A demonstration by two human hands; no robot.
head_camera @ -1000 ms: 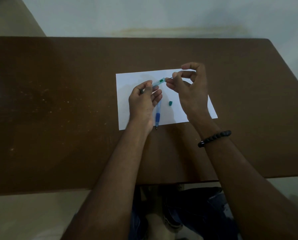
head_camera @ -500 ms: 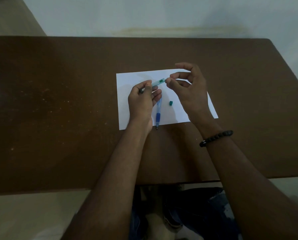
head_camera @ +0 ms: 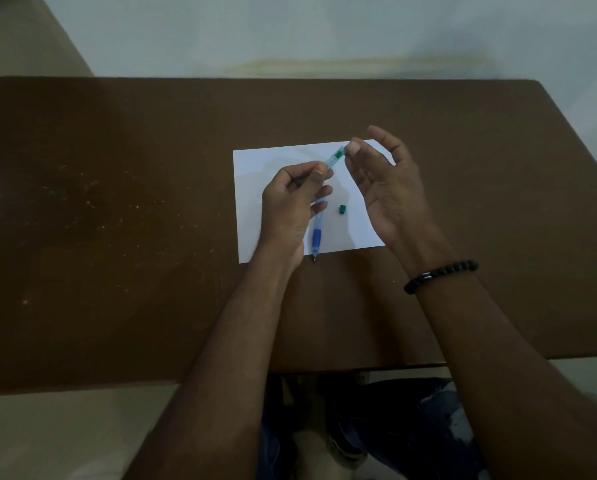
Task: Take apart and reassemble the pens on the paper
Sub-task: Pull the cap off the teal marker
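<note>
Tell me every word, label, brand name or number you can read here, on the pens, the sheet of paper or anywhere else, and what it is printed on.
No text can be read anywhere in this picture.
Paper: blank where it shows, no writing.
Green pen, held in the left hand: any print is too small and dim to read.
Blue pen lying on the paper: no legible marking.
Small green piece: plain.
Table: only pale specks, no lettering.

Cap (head_camera: 341, 209) right of pen (head_camera: 317, 233), probably
</note>
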